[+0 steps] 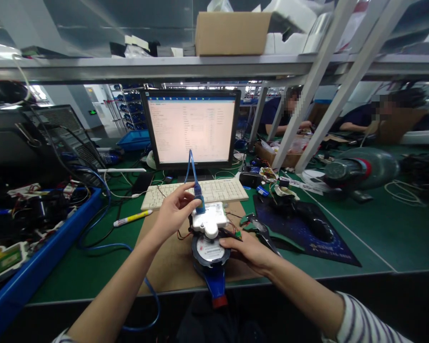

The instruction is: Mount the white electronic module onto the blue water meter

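A blue water meter [210, 257] with a round dial and a white module [210, 218] on top lies on a brown cardboard sheet [171, 259] at the bench's front edge. My left hand [175, 209] pinches a blue cable plug [199, 199] that stands upright against the white module. My right hand [248, 250] grips the meter body from the right side. The plug's blue cable [190, 166] runs up in front of the monitor.
A white keyboard [200, 191] and a lit monitor [192, 127] stand behind. A blue bin [39, 257] of parts sits at left, a black mouse [316, 228] on its mat and green-handled pliers [260, 227] at right. Other people work at the far right.
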The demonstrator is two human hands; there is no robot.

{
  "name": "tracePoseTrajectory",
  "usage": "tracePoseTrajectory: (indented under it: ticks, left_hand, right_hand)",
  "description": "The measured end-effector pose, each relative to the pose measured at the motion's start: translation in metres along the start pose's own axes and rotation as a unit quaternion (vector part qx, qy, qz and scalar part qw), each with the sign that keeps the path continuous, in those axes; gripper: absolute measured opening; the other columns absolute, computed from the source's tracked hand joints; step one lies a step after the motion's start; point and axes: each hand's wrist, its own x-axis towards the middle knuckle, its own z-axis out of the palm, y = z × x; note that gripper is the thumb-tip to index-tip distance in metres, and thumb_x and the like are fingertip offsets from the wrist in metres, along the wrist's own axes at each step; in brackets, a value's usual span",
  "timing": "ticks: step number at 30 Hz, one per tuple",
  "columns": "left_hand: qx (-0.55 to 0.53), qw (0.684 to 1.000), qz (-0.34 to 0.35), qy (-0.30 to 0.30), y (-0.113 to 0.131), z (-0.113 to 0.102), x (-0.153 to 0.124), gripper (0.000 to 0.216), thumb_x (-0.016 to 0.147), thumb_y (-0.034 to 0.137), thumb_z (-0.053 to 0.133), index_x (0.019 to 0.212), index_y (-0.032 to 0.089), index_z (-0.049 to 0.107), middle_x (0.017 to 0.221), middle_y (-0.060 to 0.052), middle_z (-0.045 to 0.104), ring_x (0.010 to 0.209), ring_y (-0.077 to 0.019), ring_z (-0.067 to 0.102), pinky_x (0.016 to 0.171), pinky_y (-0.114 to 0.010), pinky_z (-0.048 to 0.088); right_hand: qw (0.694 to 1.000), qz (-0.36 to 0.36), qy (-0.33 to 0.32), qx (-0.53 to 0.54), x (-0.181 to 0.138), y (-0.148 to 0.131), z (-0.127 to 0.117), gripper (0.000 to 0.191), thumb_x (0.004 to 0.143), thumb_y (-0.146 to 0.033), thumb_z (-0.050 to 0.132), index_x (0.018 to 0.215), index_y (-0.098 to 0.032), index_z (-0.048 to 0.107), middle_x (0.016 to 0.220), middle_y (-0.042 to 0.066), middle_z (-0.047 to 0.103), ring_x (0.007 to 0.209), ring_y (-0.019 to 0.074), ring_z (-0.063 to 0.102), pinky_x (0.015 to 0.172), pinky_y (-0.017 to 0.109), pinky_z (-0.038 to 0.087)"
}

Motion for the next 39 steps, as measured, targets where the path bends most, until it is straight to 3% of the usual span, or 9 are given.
tracePoseTrajectory:
  ticks: [8,12,15,19,21,23,26,35,39]
  left_hand:
    - [0.019,0.999,0.042,0.026,-0.003,0.005,-0.008,0.042,0.074,0.026,0.064,0.114,0.019,0.054,0.079,0.0,0.062,0.073,-0.012,0.061,0.066,-0.025,0.051]
    - [0.071,0.993,0.085,0.038,-0.008,0.006,-0.014,0.038,0.074,0.024,0.063,0.111,0.018,0.056,0.082,-0.002,0.065,0.074,-0.0124,0.063,0.071,-0.026,0.054]
    - [0.109,0.987,0.112,0.045,-0.015,0.006,-0.017,0.037,0.075,0.024,0.063,0.112,0.02,0.057,0.09,-0.002,0.067,0.079,-0.013,0.064,0.078,-0.028,0.054]
    - [0.122,0.984,0.118,0.05,-0.021,0.006,-0.019,0.035,0.077,0.025,0.062,0.111,0.022,0.057,0.095,-0.004,0.067,0.081,-0.0139,0.064,0.08,-0.03,0.055]
    - [0.127,0.983,0.122,0.048,-0.024,0.006,-0.019,0.036,0.077,0.026,0.062,0.112,0.022,0.057,0.096,-0.004,0.067,0.081,-0.0145,0.065,0.08,-0.031,0.055]
    - [0.129,0.982,0.131,0.048,-0.027,0.006,-0.018,0.037,0.076,0.025,0.062,0.113,0.023,0.057,0.098,-0.004,0.067,0.082,-0.0145,0.065,0.081,-0.031,0.055]
    - [0.121,0.982,0.14,0.047,-0.031,0.006,-0.016,0.037,0.076,0.025,0.062,0.113,0.025,0.057,0.099,-0.003,0.066,0.081,-0.0143,0.065,0.081,-0.03,0.055]
    - [0.128,0.979,0.147,0.061,-0.028,0.009,-0.021,0.033,0.077,0.023,0.06,0.11,0.024,0.06,0.095,-0.004,0.069,0.08,-0.0152,0.066,0.073,-0.027,0.056]
    - [0.137,0.98,0.132,0.06,-0.027,0.009,-0.021,0.033,0.078,0.022,0.059,0.111,0.023,0.06,0.095,-0.005,0.069,0.082,-0.0164,0.066,0.075,-0.029,0.055]
  right_hand:
    - [1.0,-0.008,-0.016,0.006,0.002,0.003,-0.002,0.049,0.052,-0.035,0.081,0.095,-0.02,0.064,0.097,0.003,0.067,0.096,0.0221,0.06,0.095,0.039,0.039]
    - [0.992,-0.063,-0.107,0.008,-0.001,0.006,-0.006,0.052,0.059,-0.036,0.08,0.105,-0.018,0.061,0.109,0.006,0.063,0.106,0.0232,0.056,0.101,0.039,0.035]
    - [0.985,-0.079,-0.151,0.005,-0.01,0.005,-0.02,0.072,0.057,-0.036,0.082,0.12,-0.019,0.051,0.128,0.009,0.051,0.117,0.0249,0.048,0.103,0.04,0.032]
    - [0.992,-0.117,-0.008,-0.043,-0.022,-0.005,-0.071,0.081,0.066,-0.049,0.073,0.132,-0.019,0.036,0.13,0.016,0.048,0.116,0.0274,0.05,0.098,0.045,0.038]
    - [0.943,-0.239,0.164,-0.166,-0.024,-0.013,-0.111,0.067,0.078,-0.053,0.057,0.13,-0.016,0.037,0.12,0.016,0.055,0.111,0.0247,0.054,0.097,0.043,0.04]
    - [0.788,-0.337,0.371,-0.358,-0.024,-0.021,-0.153,0.056,0.083,-0.052,0.046,0.124,-0.015,0.044,0.114,0.014,0.058,0.108,0.0232,0.055,0.096,0.041,0.042]
    - [0.683,-0.337,0.476,-0.439,-0.026,-0.023,-0.207,0.056,0.074,-0.051,0.051,0.113,-0.011,0.055,0.117,0.017,0.054,0.117,0.0304,0.044,0.104,0.049,0.028]
    - [0.619,-0.292,0.461,-0.565,-0.018,0.007,-0.272,0.062,0.07,-0.055,0.044,0.113,-0.013,0.059,0.116,0.017,0.055,0.108,0.0355,0.052,0.096,0.052,0.039]
    - [0.621,-0.252,0.439,-0.598,-0.007,0.013,-0.299,0.066,0.072,-0.059,0.039,0.119,-0.016,0.057,0.123,0.017,0.05,0.105,0.0356,0.055,0.09,0.051,0.045]
